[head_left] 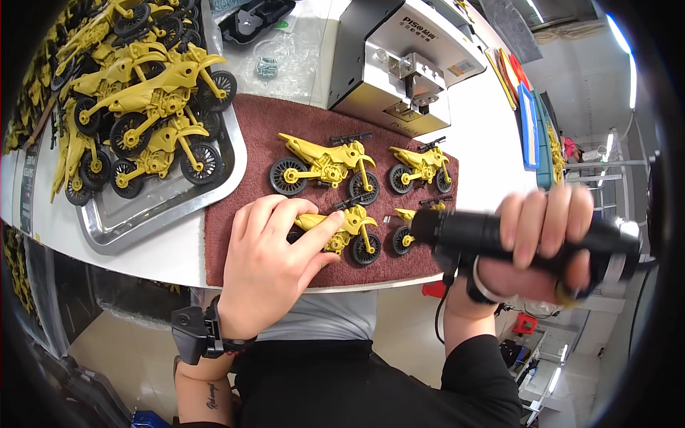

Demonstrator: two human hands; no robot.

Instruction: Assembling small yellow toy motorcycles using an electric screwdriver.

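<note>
**A loose bike under one hand, a heavy tool in the other**

The left hand (267,264) lies flat, fingers (314,232) spread and only lightly curled, pressing on a yellow toy bike (346,232) rather than gripping it. The bike lies on its side on the maroon mat (250,128), at the near edge. The right hand (542,246) is wrapped fully around a black driver (485,235), fingers closed over the barrel, its tip just beside the second near bike (403,232), whose rear is hidden by the tool.

The likeliest slip, as I judge it: the tip comes in at a slant, since the driver is held nearly level, and skids off the plastic, scratching it or pushing the bike. A flat palm gives little hold against that, so the bike could slide off the mat's front edge and over the tabletop (164,257) rim to the floor. The cord (441,307) hanging below the driver could snag and jerk the aim.

Two more bikes (325,165) (421,167) stand close behind; a wide sweep of the tool could topple them. The tray (178,200) heaped with bikes sits left, well apart, and the grey machine (399,64) is behind the mat.
</note>
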